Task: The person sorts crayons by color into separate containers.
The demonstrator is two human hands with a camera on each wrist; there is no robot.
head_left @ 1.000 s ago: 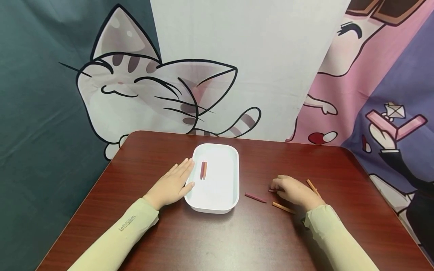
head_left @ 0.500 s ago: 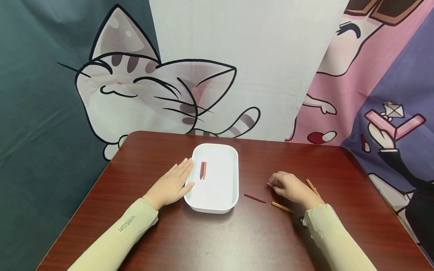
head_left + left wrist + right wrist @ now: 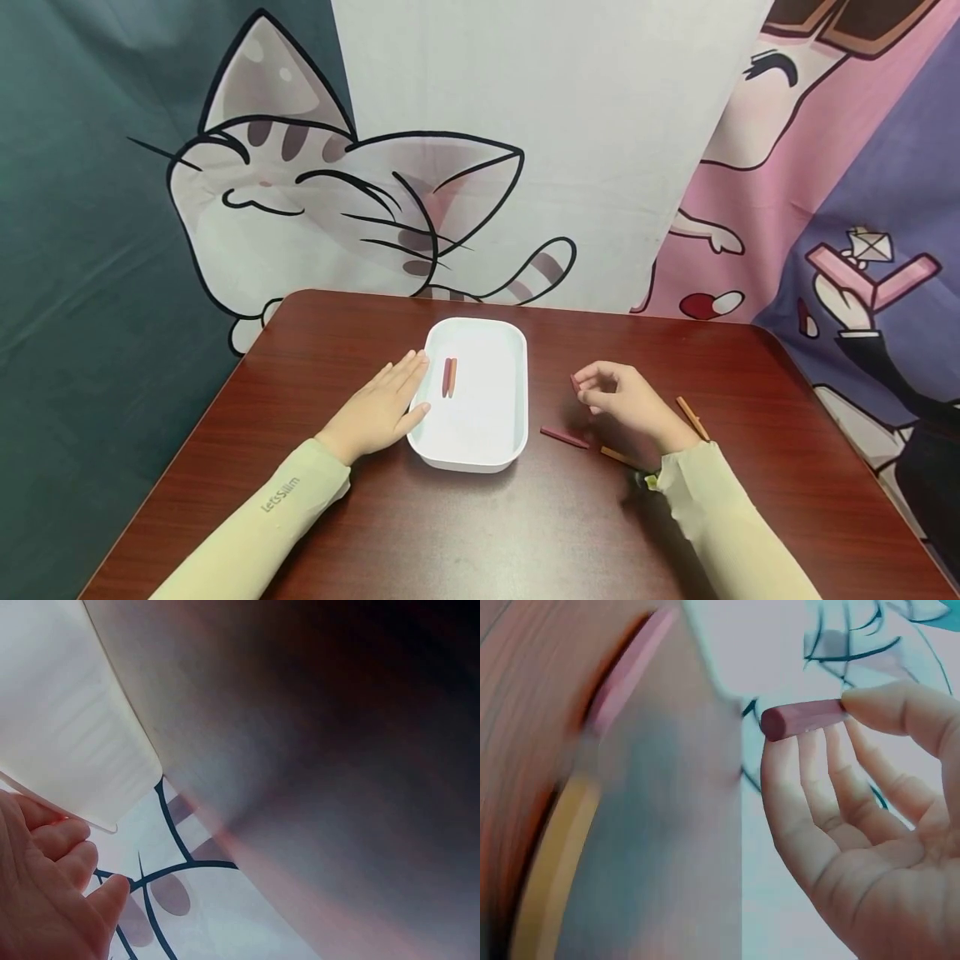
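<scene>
My right hand (image 3: 630,404) is raised a little over the table, right of a white tray (image 3: 483,437). Between thumb and fingertips it pinches a dark red crayon (image 3: 802,720), seen blunt end forward in the right wrist view. My left hand (image 3: 375,414) lies flat with straight fingers along the tray's left rim. Inside the tray, a dark red crayon (image 3: 446,379) and an orange crayon (image 3: 453,377) lie side by side. Another dark red crayon (image 3: 564,437) rests on the table between tray and right hand. An orange crayon (image 3: 617,455) is partly hidden by the right wrist.
Beyond the right wrist, more orange crayon (image 3: 690,417) lies on the brown table (image 3: 465,542), its near end close to the sleeve. A cloth backdrop (image 3: 600,125) with cartoon drawings hangs behind the table's far edge.
My right hand has lifted from the table with the dark red crayon and moved left and away toward the tray. The left hand and the tray have stayed in place.
</scene>
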